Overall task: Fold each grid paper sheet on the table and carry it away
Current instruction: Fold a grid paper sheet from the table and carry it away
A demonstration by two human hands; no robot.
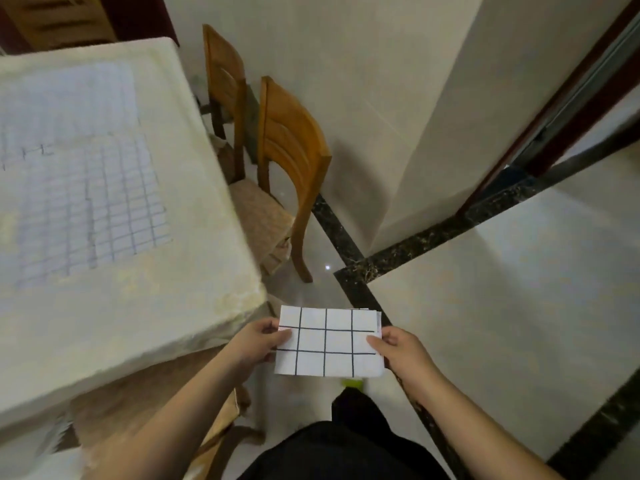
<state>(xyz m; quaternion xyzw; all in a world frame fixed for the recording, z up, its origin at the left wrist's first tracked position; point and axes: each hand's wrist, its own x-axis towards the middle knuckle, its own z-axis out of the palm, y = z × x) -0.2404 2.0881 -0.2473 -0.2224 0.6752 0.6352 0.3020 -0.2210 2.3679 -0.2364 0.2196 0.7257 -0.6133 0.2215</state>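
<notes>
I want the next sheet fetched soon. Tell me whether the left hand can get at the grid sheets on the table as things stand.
Probably not yet. The left hand and right hand both grip the folded sheet off the table; the flat grid sheets lie uncovered, farther over.

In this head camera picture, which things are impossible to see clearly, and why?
- Grid sheets on the table: motion blur; their number cannot be counted.
- Folded grid paper: layers show only at the right edge, so the number of folds is unclear.
- Fingers under the paper: the left hand and right hand are partly hidden by it.
- Green object: mostly covered by the paper.
- Table: cut off by the left edge.
</notes>
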